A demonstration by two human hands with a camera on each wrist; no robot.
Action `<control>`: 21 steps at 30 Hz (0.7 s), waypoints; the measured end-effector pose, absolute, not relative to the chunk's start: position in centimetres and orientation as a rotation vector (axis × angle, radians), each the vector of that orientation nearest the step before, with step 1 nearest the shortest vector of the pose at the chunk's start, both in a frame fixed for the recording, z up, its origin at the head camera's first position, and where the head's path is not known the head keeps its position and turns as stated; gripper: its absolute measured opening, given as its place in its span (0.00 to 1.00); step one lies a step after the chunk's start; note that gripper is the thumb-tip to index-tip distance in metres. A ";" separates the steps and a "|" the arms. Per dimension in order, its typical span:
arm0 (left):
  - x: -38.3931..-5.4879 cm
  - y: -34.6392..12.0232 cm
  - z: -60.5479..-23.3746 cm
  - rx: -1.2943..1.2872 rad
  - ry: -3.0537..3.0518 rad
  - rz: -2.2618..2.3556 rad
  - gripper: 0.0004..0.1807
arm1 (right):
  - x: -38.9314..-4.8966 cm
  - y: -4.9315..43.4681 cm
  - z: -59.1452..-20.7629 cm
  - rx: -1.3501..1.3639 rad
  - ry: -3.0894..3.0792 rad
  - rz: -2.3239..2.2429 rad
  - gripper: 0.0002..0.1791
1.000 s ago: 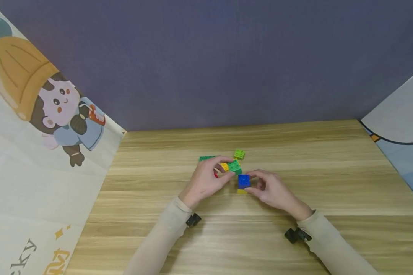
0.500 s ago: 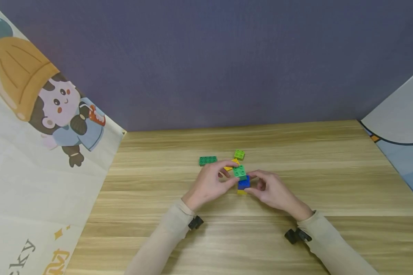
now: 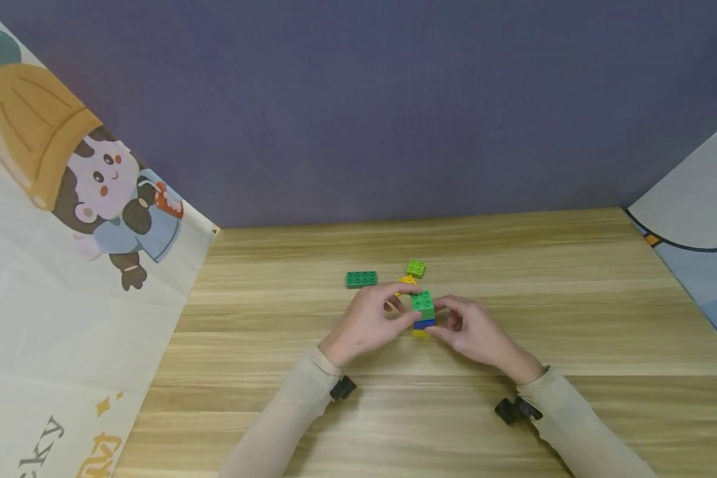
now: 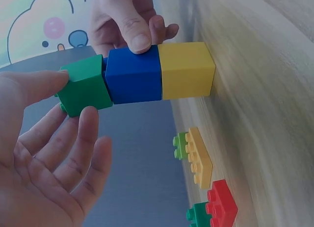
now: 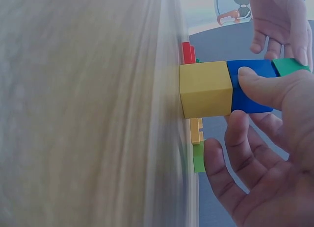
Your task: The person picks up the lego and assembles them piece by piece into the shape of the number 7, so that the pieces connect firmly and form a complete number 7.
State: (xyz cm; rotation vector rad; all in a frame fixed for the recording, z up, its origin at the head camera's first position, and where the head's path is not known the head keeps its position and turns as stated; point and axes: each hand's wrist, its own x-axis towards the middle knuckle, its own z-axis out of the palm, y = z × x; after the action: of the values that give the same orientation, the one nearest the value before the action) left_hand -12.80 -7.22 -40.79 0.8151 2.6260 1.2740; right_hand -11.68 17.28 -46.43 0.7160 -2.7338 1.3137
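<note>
On a wood-grain table (image 3: 406, 425), seen from the head, two bare hands in beige sleeves meet at a small upright stack of blocks; the left hand (image 3: 367, 325) pinches a green block (image 3: 422, 307) at the top, between thumb and finger; the right hand (image 3: 478, 332) grips the blue block (image 3: 424, 325) beneath it, with a yellow block (image 3: 421, 334) at the bottom; beyond the hands lie a dark green brick (image 3: 361, 279), a lime brick (image 3: 415, 268) and a partly hidden yellow-orange brick (image 3: 407, 281); a dark panel (image 3: 358, 113) stands behind.

From the left wrist, the scene appears sideways, the table at the right; the yellow block rests against the tabletop, the blue block joins it squarely, and the green block sits slightly tilted on the blue, a little of a blue stud showing between; the right thumb presses the blue block's side; lower down, a red brick (image 4: 223, 203) lies near the dark green one.

From the right wrist, thumb and fingers hold the blue block from opposite sides; the left fingertips reach the green block, which is partly cut off.
</note>
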 end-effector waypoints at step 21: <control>-14.3 -6.5 -40.5 0.852 2.691 1.185 0.21 | -14.3 17.9 -46.1 0.770 -2.764 1.339 0.20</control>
State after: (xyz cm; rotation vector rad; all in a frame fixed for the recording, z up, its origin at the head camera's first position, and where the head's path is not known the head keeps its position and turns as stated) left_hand -14.34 -6.50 -40.50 0.8525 2.6910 1.1845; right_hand -14.26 17.92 -46.07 0.7698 -2.7643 1.3386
